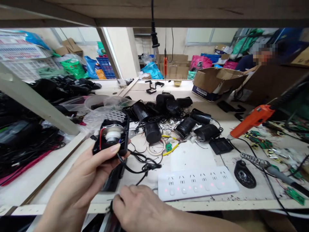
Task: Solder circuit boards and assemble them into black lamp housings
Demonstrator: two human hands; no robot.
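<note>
My left hand (96, 170) is closed around an open black plastic housing (124, 138). Inside it sit a round metal disc with a white and silver cylinder, plus a red wire. A black cable (149, 166) hangs from the housing and lies bunched on the bench. Low at the bench's front edge, my right hand (137, 206) is curled shut on a dark item that it mostly hides; I cannot make out what it is. Behind my hands lies a black flat part (111, 177), partly covered. Just right of my right hand is a white power strip (198, 185).
Several black cylindrical casings (152, 132) with wires are piled mid-bench. An orange electric screwdriver (252, 120) and a soldering iron (281, 174) lie right, near circuit boards (296, 195). A slanted post (36, 100) crosses the left. A person (248, 62) is behind an open carton (217, 80).
</note>
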